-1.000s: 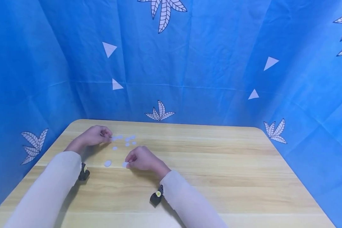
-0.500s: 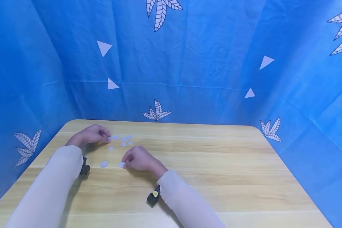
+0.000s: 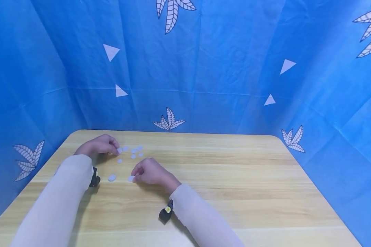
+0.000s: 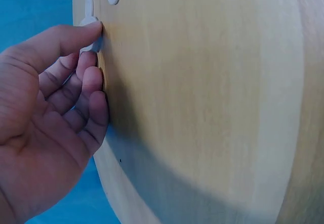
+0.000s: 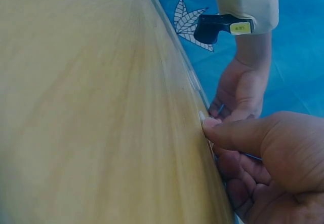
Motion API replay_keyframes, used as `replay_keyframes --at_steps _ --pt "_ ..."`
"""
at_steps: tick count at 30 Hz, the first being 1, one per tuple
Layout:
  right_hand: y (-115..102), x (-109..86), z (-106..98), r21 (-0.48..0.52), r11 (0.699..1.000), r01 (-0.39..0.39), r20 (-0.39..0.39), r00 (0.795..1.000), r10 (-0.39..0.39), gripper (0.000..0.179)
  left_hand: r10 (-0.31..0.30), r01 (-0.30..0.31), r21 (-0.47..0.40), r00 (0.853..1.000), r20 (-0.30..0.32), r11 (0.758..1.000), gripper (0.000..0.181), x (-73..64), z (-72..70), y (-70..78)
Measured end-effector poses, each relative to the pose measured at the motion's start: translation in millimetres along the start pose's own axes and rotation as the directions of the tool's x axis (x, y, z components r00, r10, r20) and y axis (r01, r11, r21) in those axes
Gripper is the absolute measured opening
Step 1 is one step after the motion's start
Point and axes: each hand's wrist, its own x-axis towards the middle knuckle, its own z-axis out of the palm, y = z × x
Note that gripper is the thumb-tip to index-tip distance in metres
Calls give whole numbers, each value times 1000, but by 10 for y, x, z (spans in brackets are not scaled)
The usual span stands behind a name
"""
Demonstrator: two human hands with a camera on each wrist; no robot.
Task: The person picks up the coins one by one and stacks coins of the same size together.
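Note:
My left hand (image 3: 102, 144) is at the far left of the table, its thumb and fingertips pinching a white disc (image 3: 120, 150). In the left wrist view a white edge (image 4: 92, 47) shows between the thumb and forefinger of that hand. Closer to me, my right hand (image 3: 150, 171) holds another flat white disc (image 3: 131, 178) by its edge, thumb and fingers pinched, low over the wood. A larger white disc (image 3: 112, 177) lies just left of it. Behind, several smaller white discs (image 3: 134, 151) lie scattered, and one small disc (image 3: 120, 161) sits apart in front of them.
Both hands work over a light wood-grain table (image 3: 235, 181) with rounded far corners. A blue curtain (image 3: 222, 68) with white leaf and triangle prints surrounds it. Dark camera mounts (image 3: 166, 213) hang at the cuffs of the pale sleeves (image 3: 201, 216).
The head view has shifted slightly, carrying the scene left. My left wrist and forearm have moved a little forward and inward, with the fingertips staying at the disc. My right hand keeps its pinch.

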Motion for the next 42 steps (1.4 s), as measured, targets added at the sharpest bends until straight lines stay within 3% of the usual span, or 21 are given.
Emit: replay_keyframes --at_steps 9,19,28,42 --pt "-2 2 5 8 1000 -14 1 1000 14 10 27 -27 25 1000 -3 999 36 6 -18 -10" --pt "-1 5 31 13 1000 -20 2 1000 20 10 51 -51 -11 999 8 999 31 -42 -58 11" --pt "26 13 29 20 999 -33 -4 999 33 9 39 -39 -9 998 -40 999 24 -45 -155 86" --pt "27 11 37 34 999 -30 -8 999 31 8 141 -141 10 983 -116 990 20 -169 -222 152"
